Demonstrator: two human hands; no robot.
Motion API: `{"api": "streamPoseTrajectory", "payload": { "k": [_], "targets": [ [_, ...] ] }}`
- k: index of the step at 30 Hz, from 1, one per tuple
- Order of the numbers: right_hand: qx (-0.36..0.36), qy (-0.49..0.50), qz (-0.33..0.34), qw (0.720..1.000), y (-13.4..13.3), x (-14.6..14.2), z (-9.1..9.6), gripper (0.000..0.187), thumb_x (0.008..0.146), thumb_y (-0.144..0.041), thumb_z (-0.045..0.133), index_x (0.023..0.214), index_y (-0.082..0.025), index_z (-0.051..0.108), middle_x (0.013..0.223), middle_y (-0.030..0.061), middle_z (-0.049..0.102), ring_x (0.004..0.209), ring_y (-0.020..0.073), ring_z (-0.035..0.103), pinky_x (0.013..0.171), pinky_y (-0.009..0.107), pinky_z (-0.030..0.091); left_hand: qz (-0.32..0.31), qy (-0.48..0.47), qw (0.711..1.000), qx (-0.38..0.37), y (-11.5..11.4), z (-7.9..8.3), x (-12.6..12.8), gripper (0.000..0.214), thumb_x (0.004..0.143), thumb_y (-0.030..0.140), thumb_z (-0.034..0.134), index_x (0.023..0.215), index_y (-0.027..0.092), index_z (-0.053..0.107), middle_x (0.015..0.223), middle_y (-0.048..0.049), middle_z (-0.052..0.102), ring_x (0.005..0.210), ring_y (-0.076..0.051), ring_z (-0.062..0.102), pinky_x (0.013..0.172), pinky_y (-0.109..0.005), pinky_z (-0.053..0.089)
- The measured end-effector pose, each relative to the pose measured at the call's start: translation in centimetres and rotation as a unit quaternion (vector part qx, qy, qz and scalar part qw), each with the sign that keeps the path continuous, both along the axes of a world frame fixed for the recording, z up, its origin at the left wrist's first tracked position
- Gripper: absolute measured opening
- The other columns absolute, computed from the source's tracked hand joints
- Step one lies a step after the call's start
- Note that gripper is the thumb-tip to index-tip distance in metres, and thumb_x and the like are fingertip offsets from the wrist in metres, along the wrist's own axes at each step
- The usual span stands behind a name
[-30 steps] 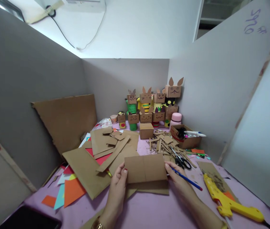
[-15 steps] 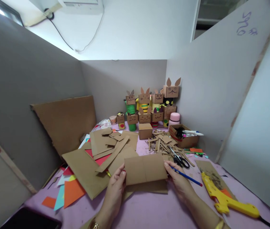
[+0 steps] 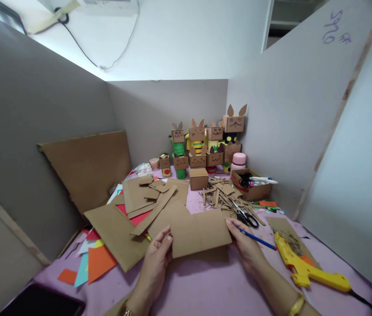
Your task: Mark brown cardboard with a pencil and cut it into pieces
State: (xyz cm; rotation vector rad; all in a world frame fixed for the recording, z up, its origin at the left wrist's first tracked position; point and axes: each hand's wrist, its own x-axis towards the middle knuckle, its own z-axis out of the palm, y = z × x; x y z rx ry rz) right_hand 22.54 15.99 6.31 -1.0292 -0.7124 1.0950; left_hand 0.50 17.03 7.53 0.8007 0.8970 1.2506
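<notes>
Far figures (image 3: 198, 160) look finished, the plain box (image 3: 198, 181) faceless. The left hand (image 3: 155, 256) and right hand (image 3: 248, 248) clamp their fingers on a flat, seemingly unassembled cardboard panel (image 3: 199, 232).

- Bangle (image 3: 297, 304), one: gold-coloured, smooth, broad; around the bare right forearm (image 3: 270, 276).
- Band (image 3: 125, 310), one: gold-coloured, linked; left of the bangle, around the bare left forearm (image 3: 142, 283); watch or bracelet, cannot tell.
- Thumbnail (image 3: 170, 235), left hand (image 3: 157, 251): red; beyond the bangle, leftward.
</notes>
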Motion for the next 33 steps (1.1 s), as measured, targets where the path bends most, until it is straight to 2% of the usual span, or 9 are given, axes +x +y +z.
{"api": "streamPoseTrajectory", "payload": {
  "k": [4, 9, 12, 14, 17, 20, 23, 27, 33],
  "targets": [
    [0.003, 0.002, 0.014, 1.0, -0.2, 0.5, 0.2, 0.04, 0.06, -0.055, 0.077, 0.077, -0.019, 0.07, 0.057, -0.0007, 0.067, 0.049, 0.0138, 0.056, 0.048, 0.024, 0.04, -0.018, 0.032, 0.999, -0.02, -3.0, 0.3, 0.0, 0.048, 0.067, 0.035, 0.076, 0.111, 0.018, 0.063, 0.095, -0.0083, 0.076, 0.091, -0.023, 0.07, 0.079, -0.032, 0.053],
    [0.006, -0.014, 0.016, 1.0, -0.3, 0.7, 0.3, 0.043, 0.06, -0.055, 0.076, 0.081, -0.018, 0.07, 0.061, 0.001, 0.069, 0.048, 0.0096, 0.052, 0.045, 0.019, 0.033, -0.063, 0.089, 0.993, -0.042, -8.5, -2.5, -0.4, 0.052, 0.073, 0.046, 0.068, 0.117, 0.02, 0.057, 0.101, -0.0113, 0.074, 0.094, -0.028, 0.068, 0.079, -0.038, 0.053],
    [0.008, -0.033, 0.018, 0.999, -0.3, 0.5, 0.2, 0.043, 0.063, -0.056, 0.074, 0.081, -0.017, 0.07, 0.061, 0.0018, 0.069, 0.048, 0.009, 0.052, 0.045, 0.019, 0.032, -0.046, 0.228, 0.972, 0.037, -9.9, -3.8, -1.9, 0.046, 0.078, 0.049, 0.06, 0.113, 0.02, 0.059, 0.109, -0.0134, 0.069, 0.1, -0.029, 0.065, 0.087, -0.042, 0.05],
    [0.011, -0.045, 0.019, 0.999, -0.2, 0.5, 0.0, 0.044, 0.064, -0.057, 0.073, 0.081, -0.016, 0.071, 0.06, 0.0017, 0.068, 0.048, 0.0089, 0.052, 0.045, 0.019, 0.032, 0.004, 0.411, 0.902, 0.134, -9.5, -4.0, -3.3, 0.041, 0.081, 0.044, 0.058, 0.115, 0.022, 0.059, 0.119, -0.0126, 0.064, 0.112, -0.029, 0.058, 0.099, -0.046, 0.042],
    [0.013, -0.061, 0.025, 0.998, -0.1, 0.5, -0.6, 0.046, 0.066, -0.058, 0.071, 0.085, -0.016, 0.071, 0.062, 0.0017, 0.068, 0.048, 0.0087, 0.052, 0.044, 0.019, 0.032, 0.088, 0.603, 0.751, 0.254, -7.6, -4.0, -5.4, 0.044, 0.081, 0.038, 0.055, 0.12, 0.017, 0.058, 0.128, -0.0168, 0.056, 0.121, -0.034, 0.049, 0.101, -0.054, 0.038],
    [0.012, -0.078, 0.029, 0.996, -0.1, 0.5, -1.1, 0.046, 0.068, -0.059, 0.069, 0.086, -0.016, 0.07, 0.062, 0.0015, 0.067, 0.048, 0.0095, 0.052, 0.043, 0.02, 0.034, 0.094, 0.671, 0.673, 0.297, -6.0, -4.3, -6.5, 0.041, 0.083, 0.035, 0.051, 0.118, 0.014, 0.059, 0.118, -0.018, 0.063, 0.109, -0.034, 0.058, 0.092, -0.053, 0.046],
    [0.007, -0.093, 0.028, 0.995, -0.1, 0.5, -1.2, 0.047, 0.069, -0.06, 0.067, 0.086, -0.016, 0.069, 0.063, 0.0015, 0.066, 0.048, 0.0097, 0.052, 0.043, 0.02, 0.035, 0.066, 0.674, 0.662, 0.322, -5.9, -4.2, -6.4, 0.034, 0.087, 0.034, 0.047, 0.114, 0.018, 0.061, 0.107, -0.0131, 0.07, 0.098, -0.028, 0.065, 0.086, -0.044, 0.052],
    [0.005, -0.112, 0.031, 0.993, -0.2, 0.5, -1.0, 0.046, 0.072, -0.06, 0.064, 0.086, -0.017, 0.069, 0.065, 0.0014, 0.065, 0.048, 0.0096, 0.052, 0.042, 0.02, 0.036, 0.025, 0.651, 0.653, 0.387, -7.4, -2.3, -5.3, 0.028, 0.088, 0.033, 0.047, 0.105, 0.023, 0.067, 0.098, -0.008, 0.075, 0.087, -0.024, 0.07, 0.077, -0.033, 0.055],
    [0.008, -0.139, 0.033, 0.99, -0.5, 0.5, -0.9, 0.044, 0.075, -0.059, 0.06, 0.088, -0.018, 0.069, 0.065, 0.0008, 0.065, 0.05, 0.0104, 0.054, 0.044, 0.021, 0.037, -0.095, 0.613, 0.716, 0.32, -8.6, 0.5, -3.3, 0.025, 0.09, 0.031, 0.045, 0.085, 0.027, 0.07, 0.076, -0.0006, 0.076, 0.065, -0.018, 0.07, 0.059, -0.02, 0.052]
  ]
}}
